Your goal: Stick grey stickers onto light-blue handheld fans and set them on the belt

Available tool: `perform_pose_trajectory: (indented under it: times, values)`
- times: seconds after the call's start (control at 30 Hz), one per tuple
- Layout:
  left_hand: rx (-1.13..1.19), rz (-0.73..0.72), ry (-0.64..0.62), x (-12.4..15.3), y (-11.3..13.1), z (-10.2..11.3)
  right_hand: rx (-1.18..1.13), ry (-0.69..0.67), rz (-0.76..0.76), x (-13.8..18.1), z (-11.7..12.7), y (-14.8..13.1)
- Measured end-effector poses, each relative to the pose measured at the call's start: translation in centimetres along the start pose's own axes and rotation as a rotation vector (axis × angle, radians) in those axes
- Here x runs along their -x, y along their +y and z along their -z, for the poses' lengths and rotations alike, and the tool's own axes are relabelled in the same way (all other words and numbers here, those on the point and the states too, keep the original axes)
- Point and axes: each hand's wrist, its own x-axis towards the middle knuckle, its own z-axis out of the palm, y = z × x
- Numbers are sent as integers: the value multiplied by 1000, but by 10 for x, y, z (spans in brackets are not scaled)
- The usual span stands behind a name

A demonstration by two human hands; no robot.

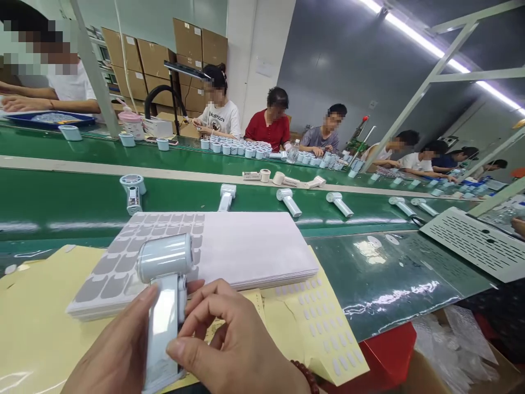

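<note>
Handheld appliance [164, 284], pale blue and glossy, shown at lower centre of the frame, gripped in front of us. We see its long handle [163, 328] running nearly upright in the picture, with the round head [164, 258] set crosswise at its top, on the side away from us. Both hands grasp the handle: the left hand [110, 350] closes on it from the lower left and the right hand [232, 336] from the right, its thumb tip against the handle's right edge. The head stands clear above both hands and overlaps the stack of white sheets [254, 249] in view; we cannot tell whether it touches them. The right hand lies nearer the yellow backing sheet [315, 328], which bears pale oval stickers. The lower frame edge cuts off the left hand, and the fingers hide much of the handle, so we cannot make out its surface details there.
</note>
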Motion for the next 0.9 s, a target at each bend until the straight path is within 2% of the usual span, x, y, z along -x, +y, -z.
perform_pose_trajectory:
  times: [0.13,0.3,0.47,0.73,0.83,0.9]
  values:
    - [-26,-120,-25,-1,4,-3,47,-40,8,-9,0,0]
    - [-28,-141,-124,1,15,-16,113,-81,31,-16,2,0]
    - [-47,-176,-92,6,23,-26,166,-80,16,-19,2,1]
    - [-43,-147,-79,2,21,-23,223,-65,42,-22,0,1]
    - [-22,-41,-166,-2,21,-17,264,-47,81,-22,1,0]
    - [-52,-21,-237,-3,21,-11,274,-43,118,-22,3,0]
